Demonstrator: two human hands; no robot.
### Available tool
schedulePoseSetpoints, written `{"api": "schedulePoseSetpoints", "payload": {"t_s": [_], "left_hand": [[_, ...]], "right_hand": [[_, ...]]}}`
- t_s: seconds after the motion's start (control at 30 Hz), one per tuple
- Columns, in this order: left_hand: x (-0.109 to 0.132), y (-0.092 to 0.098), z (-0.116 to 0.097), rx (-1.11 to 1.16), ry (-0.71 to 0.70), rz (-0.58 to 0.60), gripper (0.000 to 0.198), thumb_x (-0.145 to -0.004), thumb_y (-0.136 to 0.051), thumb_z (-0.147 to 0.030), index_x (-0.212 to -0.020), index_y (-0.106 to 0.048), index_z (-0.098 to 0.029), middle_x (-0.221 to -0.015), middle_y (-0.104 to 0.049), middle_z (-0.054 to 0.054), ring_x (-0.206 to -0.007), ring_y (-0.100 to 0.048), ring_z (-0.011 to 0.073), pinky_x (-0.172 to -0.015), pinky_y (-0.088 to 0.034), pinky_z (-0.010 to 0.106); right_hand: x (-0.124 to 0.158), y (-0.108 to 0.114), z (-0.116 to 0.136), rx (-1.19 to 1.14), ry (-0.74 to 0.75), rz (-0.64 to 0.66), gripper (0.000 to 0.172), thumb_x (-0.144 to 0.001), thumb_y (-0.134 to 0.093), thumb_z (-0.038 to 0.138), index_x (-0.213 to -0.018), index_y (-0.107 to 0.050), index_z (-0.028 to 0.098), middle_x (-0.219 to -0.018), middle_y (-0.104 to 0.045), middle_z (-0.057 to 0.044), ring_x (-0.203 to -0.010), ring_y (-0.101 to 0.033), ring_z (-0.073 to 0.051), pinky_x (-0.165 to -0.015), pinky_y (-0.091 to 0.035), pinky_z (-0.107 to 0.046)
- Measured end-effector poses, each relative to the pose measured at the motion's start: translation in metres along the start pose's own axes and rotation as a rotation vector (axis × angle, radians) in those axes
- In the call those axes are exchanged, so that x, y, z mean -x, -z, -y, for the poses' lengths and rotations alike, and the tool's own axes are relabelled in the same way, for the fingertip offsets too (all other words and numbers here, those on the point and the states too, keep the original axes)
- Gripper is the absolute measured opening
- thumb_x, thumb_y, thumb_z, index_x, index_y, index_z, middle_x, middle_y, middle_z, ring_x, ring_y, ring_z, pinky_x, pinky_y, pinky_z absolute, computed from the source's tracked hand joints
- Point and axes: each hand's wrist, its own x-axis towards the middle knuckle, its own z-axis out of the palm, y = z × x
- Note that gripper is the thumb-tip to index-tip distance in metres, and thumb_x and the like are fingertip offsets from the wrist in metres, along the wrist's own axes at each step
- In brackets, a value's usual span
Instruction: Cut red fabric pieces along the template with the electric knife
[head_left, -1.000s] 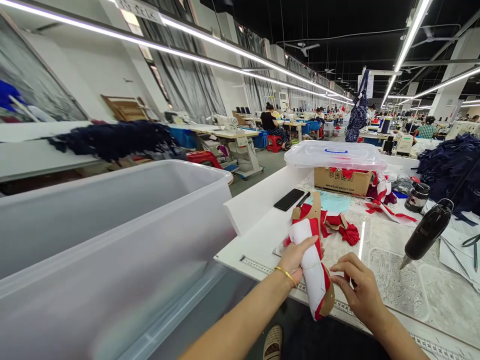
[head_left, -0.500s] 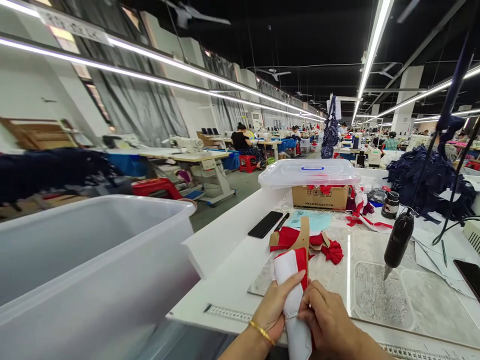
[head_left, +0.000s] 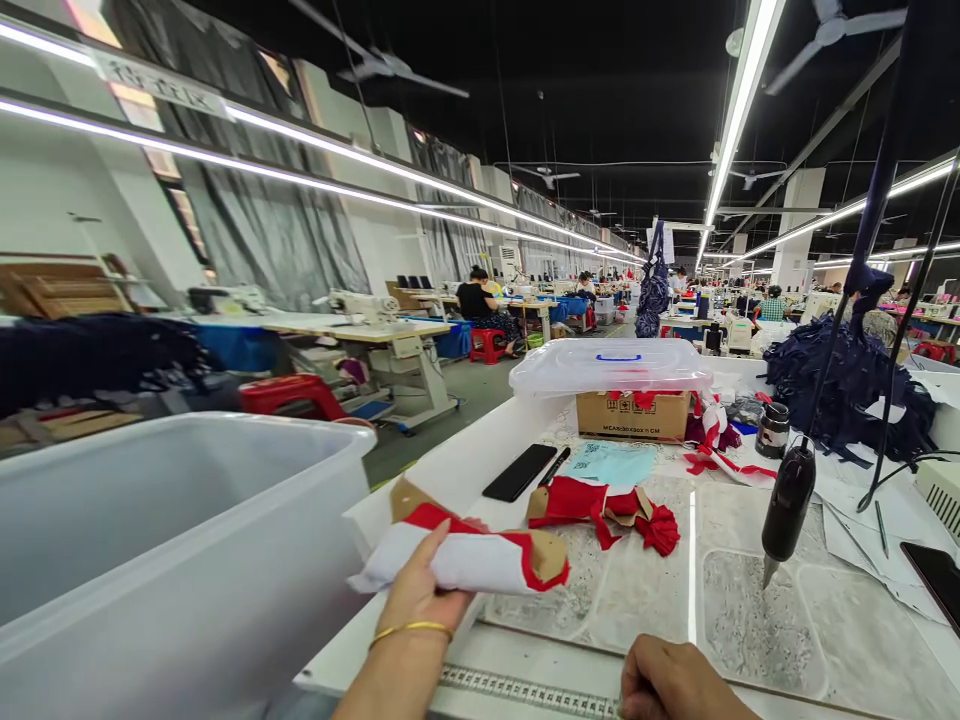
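At a long white bench (head_left: pixel 450 470), the left hand (head_left: pixel 420 595) holds a white-and-red cloth bundle (head_left: pixel 457 560) just above the bench's front edge.
A translucent plastic bin (head_left: pixel 172 520) stands beside the bench, and a clear lidded tub (head_left: pixel 611 365) sits on a cardboard box (head_left: pixel 630 415) farther along. Red cloth pieces (head_left: pixel 600 505) lie near a black phone (head_left: pixel 517 472). Brown card (head_left: pixel 547 555) shows at the bundle's end. The left fingers (head_left: pixel 427 560) press together around the cloth. The right hand (head_left: pixel 675 685) is at the lower frame edge, apart from the bundle, its fingers too cut off to tell.
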Motion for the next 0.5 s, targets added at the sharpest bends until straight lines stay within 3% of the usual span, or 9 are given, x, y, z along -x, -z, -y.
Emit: {"api": "schedulePoseSetpoints", "payload": {"t_s": [0.1, 0.2, 0.3, 0.37, 0.43, 0.5], "left_hand": [[0.005, 0.007, -0.009, 0.02, 0.011, 0.013, 0.017, -0.085, -0.052, -0.002, -0.088, -0.059, -0.017, -0.062, -0.066, -0.002, -0.049, -0.066, 0.016, -0.062, -0.065, 0.033], [0.018, 0.014, 0.006, -0.097, 0.135, 0.077, 0.012, -0.086, -0.056, -0.004, -0.09, -0.064, -0.013, -0.066, -0.069, 0.003, -0.047, -0.067, 0.0181, -0.053, -0.062, 0.032], [0.029, 0.018, 0.029, -0.18, 0.341, 0.148, 0.008, -0.09, -0.058, -0.008, -0.09, -0.067, -0.008, -0.068, -0.071, 0.009, -0.047, -0.067, 0.0188, -0.05, -0.061, 0.031], [0.032, 0.02, 0.044, -0.182, 0.411, 0.181, 0.007, -0.09, -0.061, -0.008, -0.091, -0.068, -0.007, -0.07, -0.072, 0.01, -0.049, -0.069, 0.0189, -0.052, -0.061, 0.03], [0.033, 0.021, 0.056, -0.193, 0.444, 0.191, 0.004, -0.088, -0.065, -0.008, -0.09, -0.068, -0.008, -0.069, -0.072, 0.01, -0.05, -0.069, 0.0192, -0.052, -0.062, 0.029], [0.032, 0.024, 0.065, -0.207, 0.466, 0.174, 0.002, -0.088, -0.066, -0.008, -0.087, -0.067, -0.008, -0.066, -0.072, 0.01, -0.049, -0.069, 0.0186, -0.052, -0.061, 0.028]], "right_hand": [[0.009, 0.016, -0.007, -0.036, -0.138, -0.017, 0.017, -0.075, -0.059, 0.006, -0.075, -0.052, 0.022, -0.076, -0.066, 0.001, -0.07, -0.059, -0.014, -0.064, -0.041, -0.022], [0.004, 0.036, -0.011, -0.039, -0.23, 0.015, 0.018, -0.074, -0.059, 0.003, -0.07, -0.056, 0.02, -0.068, -0.063, 0.003, -0.064, -0.058, -0.013, -0.059, -0.04, -0.021], [-0.024, 0.053, -0.016, -0.135, -0.264, 0.08, 0.019, -0.076, -0.063, 0.003, -0.066, -0.058, 0.019, -0.053, -0.052, 0.007, -0.047, -0.051, -0.01, -0.046, -0.035, -0.019], [-0.055, 0.064, -0.021, -0.176, -0.266, 0.031, 0.017, -0.085, -0.067, 0.015, -0.07, -0.059, 0.017, -0.053, -0.05, 0.007, -0.044, -0.049, -0.009, -0.043, -0.037, -0.02], [-0.088, 0.075, -0.026, -0.224, -0.235, -0.099, 0.02, -0.096, -0.064, 0.033, -0.091, -0.064, 0.014, -0.074, -0.061, 0.003, -0.057, -0.056, -0.009, -0.055, -0.05, -0.022], [-0.115, 0.086, -0.03, -0.297, -0.188, -0.218, 0.027, -0.099, -0.06, 0.04, -0.111, -0.064, 0.016, -0.103, -0.067, -0.005, -0.082, -0.065, -0.014, -0.073, -0.058, -0.031]]}}
